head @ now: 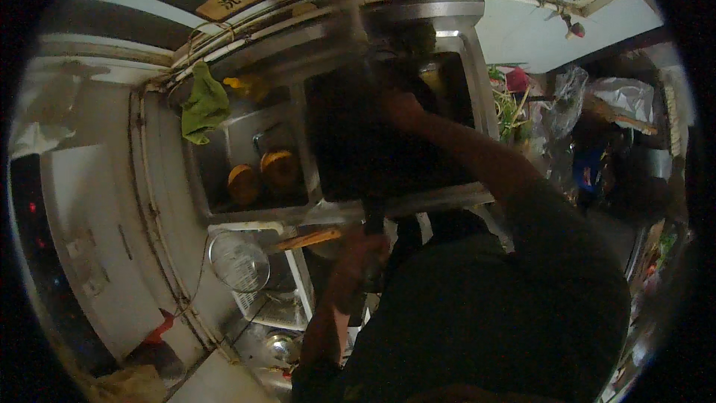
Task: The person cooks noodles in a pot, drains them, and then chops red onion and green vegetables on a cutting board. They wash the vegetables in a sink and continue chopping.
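Observation:
A large dark pan point(347, 145), probably a wok, lies over the right basin of a stainless-steel double sink point(314, 173). Its dark handle point(373, 214) points towards me, and my left hand point(366, 246) is closed around it. Inside the pan's far right part is my right hand point(405, 112), blurred and in shadow. Whether that hand holds anything cannot be made out. Beyond the hand, a blurred vertical shape, perhaps a faucet point(358, 28), stands at the back of the sink.
Two orange-brown round vessels point(279, 167) sit in the left basin. A green cloth point(204, 103) hangs at its corner. Nearer me are a white plastic basket point(305, 285) and a wooden-handled mesh strainer point(239, 262). Green vegetables point(508, 115) and plastic bags point(568, 92) lie right.

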{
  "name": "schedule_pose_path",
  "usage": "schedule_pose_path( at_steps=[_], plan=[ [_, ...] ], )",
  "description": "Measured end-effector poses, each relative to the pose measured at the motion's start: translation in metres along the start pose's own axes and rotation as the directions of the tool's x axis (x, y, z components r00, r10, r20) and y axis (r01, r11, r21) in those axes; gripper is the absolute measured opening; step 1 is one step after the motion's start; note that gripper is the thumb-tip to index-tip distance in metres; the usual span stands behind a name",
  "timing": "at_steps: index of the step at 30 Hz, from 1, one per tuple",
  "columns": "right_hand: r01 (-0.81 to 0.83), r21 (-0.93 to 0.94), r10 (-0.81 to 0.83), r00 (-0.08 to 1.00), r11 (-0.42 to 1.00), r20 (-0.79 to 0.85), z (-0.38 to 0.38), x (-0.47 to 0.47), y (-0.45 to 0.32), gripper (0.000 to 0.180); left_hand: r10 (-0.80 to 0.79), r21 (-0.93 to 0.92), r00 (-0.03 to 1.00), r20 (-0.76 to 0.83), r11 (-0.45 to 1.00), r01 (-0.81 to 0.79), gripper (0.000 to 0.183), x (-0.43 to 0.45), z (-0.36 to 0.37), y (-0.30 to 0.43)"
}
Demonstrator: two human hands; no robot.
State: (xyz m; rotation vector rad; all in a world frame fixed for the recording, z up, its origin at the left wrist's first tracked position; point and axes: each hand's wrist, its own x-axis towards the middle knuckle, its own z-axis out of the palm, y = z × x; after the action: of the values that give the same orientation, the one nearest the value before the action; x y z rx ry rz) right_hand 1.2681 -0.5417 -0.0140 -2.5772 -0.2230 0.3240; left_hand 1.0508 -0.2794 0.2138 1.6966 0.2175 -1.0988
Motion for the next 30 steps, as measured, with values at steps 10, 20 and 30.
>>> schedule_pose_path(
  at_steps=[10,20,30],
  plan=[
    [0.263,0.22,-0.314,0.918,0.939,0.242,0.015,-0.029,-0.039,0.048,0.187,0.124,0.981,0.06,0.973,-0.193,0.009,-0.005,0.009,-0.016],
    [0.291,0.346,-0.386,0.889,0.892,0.246,0.016,-0.048,-0.031,0.051,-0.119,-0.215,0.988,0.097,0.967,0.138,0.019,-0.005,-0.01,0.017],
    [-0.026,0.262,0.019,0.999,0.965,0.029,0.025,0.028,-0.109,0.052,-0.058,-0.032,0.989,0.135,0.998,0.063,0.025,0.001,-0.014,-0.014]
  ],
)
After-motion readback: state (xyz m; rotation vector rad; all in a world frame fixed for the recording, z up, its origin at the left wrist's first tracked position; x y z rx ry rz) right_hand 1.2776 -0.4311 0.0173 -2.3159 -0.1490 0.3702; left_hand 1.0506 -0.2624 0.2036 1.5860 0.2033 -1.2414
